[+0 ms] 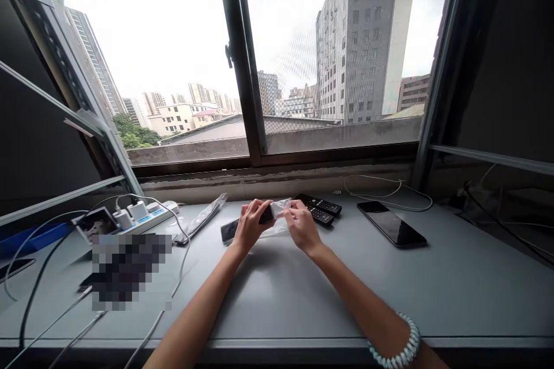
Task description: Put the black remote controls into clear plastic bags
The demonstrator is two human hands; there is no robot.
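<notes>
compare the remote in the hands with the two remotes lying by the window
The held remote is lifted off the table, partly inside a clear plastic bag, gripped by the left hand and right hand. The two remotes lie flat, bare and untouched. All look dark and slim.
</notes>
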